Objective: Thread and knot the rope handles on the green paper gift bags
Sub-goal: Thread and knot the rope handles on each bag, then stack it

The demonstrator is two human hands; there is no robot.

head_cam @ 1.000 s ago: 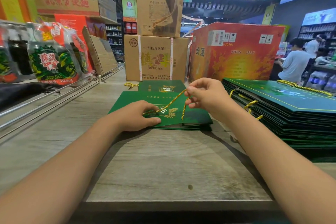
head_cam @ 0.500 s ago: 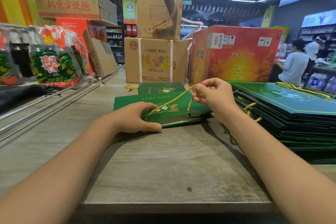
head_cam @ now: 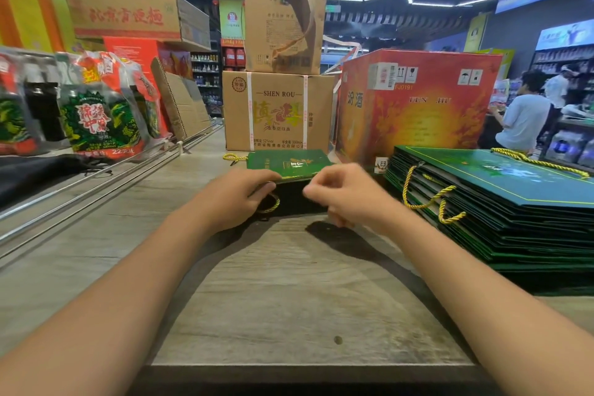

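Observation:
A flat green gift bag (head_cam: 291,163) lies in the middle of the wooden counter with its near edge raised, showing a dark gap beneath. My left hand (head_cam: 236,194) grips that raised edge at its left. A yellow rope handle (head_cam: 271,204) hangs in a loop just under this hand. My right hand (head_cam: 342,194) is at the bag's near right edge with curled fingers. It is blurred, so I cannot tell what it holds. A tall stack of flat green bags (head_cam: 501,202) with yellow rope handles lies to the right.
Cardboard boxes (head_cam: 278,111) and a red carton (head_cam: 418,103) stand just behind the bag. Packaged goods (head_cam: 99,119) and metal rails (head_cam: 96,183) line the left side. Another yellow rope (head_cam: 231,157) lies behind the bag. People stand at the far right.
My right hand has dropped from holding the rope taut above the bag down to the bag's near edge. The bag's near edge has lifted and the rope now hangs slack under my left hand.

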